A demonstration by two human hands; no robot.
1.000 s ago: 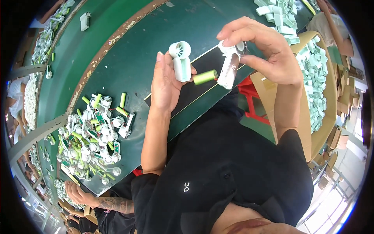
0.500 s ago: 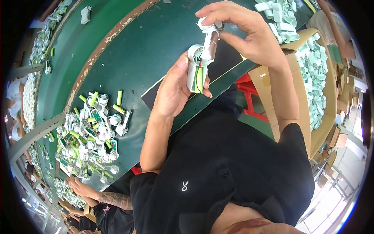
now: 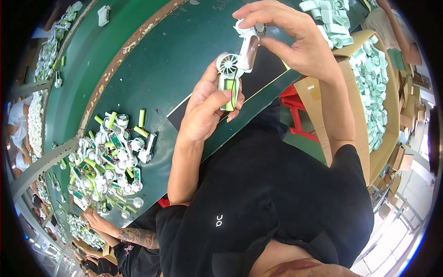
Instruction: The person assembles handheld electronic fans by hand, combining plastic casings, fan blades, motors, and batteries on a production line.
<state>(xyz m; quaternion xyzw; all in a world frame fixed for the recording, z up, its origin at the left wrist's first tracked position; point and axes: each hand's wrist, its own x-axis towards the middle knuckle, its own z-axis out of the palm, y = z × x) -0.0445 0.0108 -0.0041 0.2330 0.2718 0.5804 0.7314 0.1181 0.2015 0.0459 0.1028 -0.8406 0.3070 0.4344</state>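
My left hand [image 3: 198, 117] grips a pale green handheld fan housing [image 3: 228, 64], its round slotted end up and its open handle below. Inside the handle lies a green battery cell [image 3: 229, 94], with my left thumb across it. A thin dark wire runs from the cell toward the other half. My right hand [image 3: 300, 44] pinches the white fan half [image 3: 249, 50] by its round top; its handle carries a shiny brownish panel. The lower end of this half sits right beside the housing's round end; whether they touch is unclear.
A heap of wired fan parts with green cells [image 3: 110, 161] covers the bench at left. Pale green housings [image 3: 332, 21] lie at far right, and more fill a cardboard box [image 3: 323, 111]. A dark mat [image 3: 180, 113] lies under my hands. A co-worker's hand [image 3: 97, 221] is at lower left.
The housing in my left hand has turned, so its slotted round face shows more. My left thumb has come over the battery cell. My right hand has barely moved.
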